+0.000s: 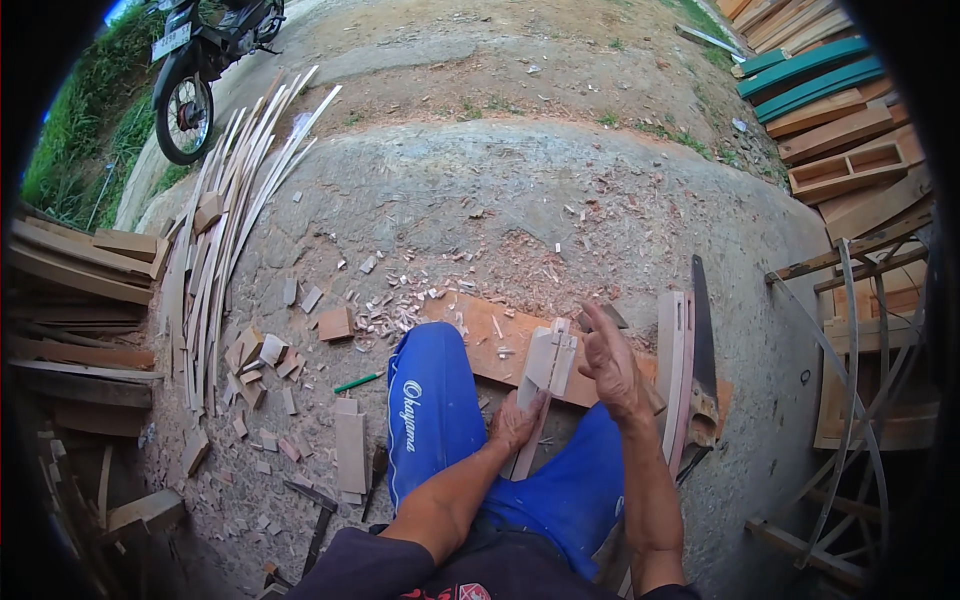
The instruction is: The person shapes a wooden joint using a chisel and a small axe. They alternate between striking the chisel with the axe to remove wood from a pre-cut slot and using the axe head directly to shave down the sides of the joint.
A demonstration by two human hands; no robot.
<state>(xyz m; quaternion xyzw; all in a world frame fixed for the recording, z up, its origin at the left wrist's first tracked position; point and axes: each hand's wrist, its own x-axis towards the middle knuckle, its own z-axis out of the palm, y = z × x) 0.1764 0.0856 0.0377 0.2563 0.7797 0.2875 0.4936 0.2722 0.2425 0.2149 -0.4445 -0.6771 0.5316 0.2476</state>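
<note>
Between my knees, a pale wooden piece (548, 355) with a jointed, slotted end leans over a reddish-brown plank (490, 325) on the ground. My left hand (514, 422) is closed around its lower part. To the right of the joint, my right hand (612, 368) is raised with its fingers stretched out, holding nothing. Whether its edge touches the wood I cannot tell. Farther right lie a slotted pale wooden piece (672, 345) and a handsaw (704, 350), its wooden handle toward me.
Wood chips and offcuts (255, 365) litter the concrete at left, by a green pencil-like stick (358, 382). Long thin strips (220, 250) lie beyond. Timber stacks (80, 260) line the left, green-painted boards (815, 85) the far right. A motorbike (190, 100) stands far left.
</note>
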